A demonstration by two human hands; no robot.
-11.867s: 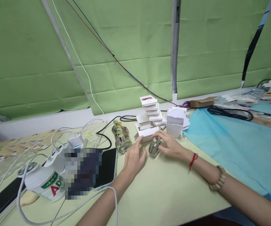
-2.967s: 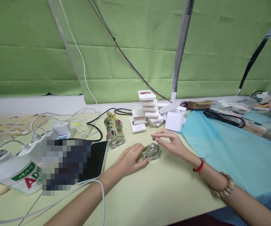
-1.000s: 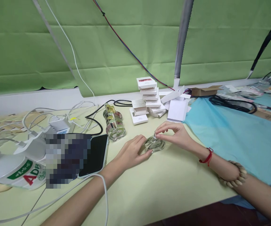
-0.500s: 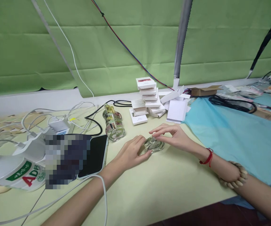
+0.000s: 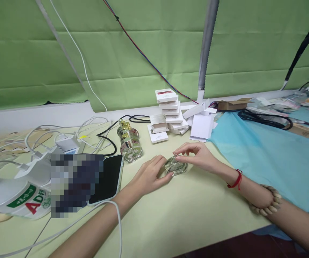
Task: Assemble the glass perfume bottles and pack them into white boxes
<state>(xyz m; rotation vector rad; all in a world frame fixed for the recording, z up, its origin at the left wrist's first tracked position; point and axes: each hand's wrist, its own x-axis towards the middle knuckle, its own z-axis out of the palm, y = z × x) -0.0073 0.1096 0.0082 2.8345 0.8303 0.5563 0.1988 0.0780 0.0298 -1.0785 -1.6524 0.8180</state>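
Left hand (image 5: 150, 175) lies low on the pale green worktop (image 5: 181, 215), its fingers pressed against the near-left side of a small round glass bottle (image 5: 176, 167), bracing it so it cannot slide or roll. Right hand (image 5: 197, 156) comes in from the right, thumb and forefinger pinched together right at the bottle's top; there seems to be a tiny cap or fitting between them, too small to tell. The bottle sits mid-worktop, just short of the blue cloth (image 5: 264, 165).

Now the count. One bottle between the hands. A row of clear perfume bottles with gold caps (image 5: 129, 141) stands farther left, about three, overlapping so I cannot be sure. Behind, a stack of small white boxes (image 5: 167, 113), seven or so, the topmost with a red label, and a loose heap of flat white cartons (image 5: 201, 123) to its right. One dark phone (image 5: 108, 177) lies face up at the near left, white charging cables (image 5: 63, 139) tangled beyond it. One white tub with red and green lettering (image 5: 12, 197) sits at the far left edge. A red string and a bead bracelet ring the right wrist.
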